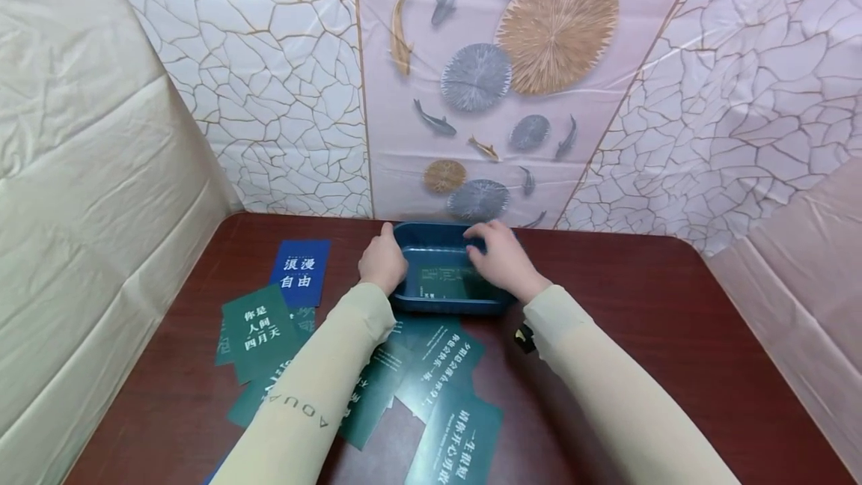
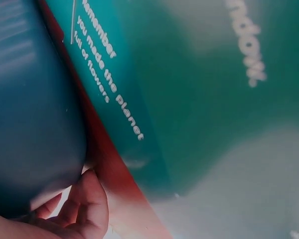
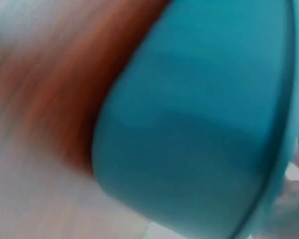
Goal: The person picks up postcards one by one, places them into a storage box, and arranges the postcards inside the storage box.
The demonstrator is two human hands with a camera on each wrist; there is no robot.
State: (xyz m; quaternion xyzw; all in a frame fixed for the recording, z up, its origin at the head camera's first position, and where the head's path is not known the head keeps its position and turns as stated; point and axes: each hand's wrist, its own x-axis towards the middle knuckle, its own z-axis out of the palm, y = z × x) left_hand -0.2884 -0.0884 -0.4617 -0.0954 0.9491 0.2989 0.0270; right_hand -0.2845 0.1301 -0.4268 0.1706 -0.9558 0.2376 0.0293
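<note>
Pale sleeves (image 1: 606, 380) cross the table (image 1: 646, 305) from its near side. The left hand (image 1: 384, 260) grips the left end of a blue tray (image 1: 444, 307); the right hand (image 1: 501, 257) curves over its right end, pinching or not I cannot tell. The tray, a green card (image 1: 451, 283) inside, sits by the far edge; loose cards (image 1: 451, 425) crowd it near and left, dark red wood stretching right.

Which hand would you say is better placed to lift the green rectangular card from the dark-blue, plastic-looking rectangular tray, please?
Probably the right hand: its fingers are over the inside of the tray, near the card, whereas the left hand holds the tray's left side.
</note>
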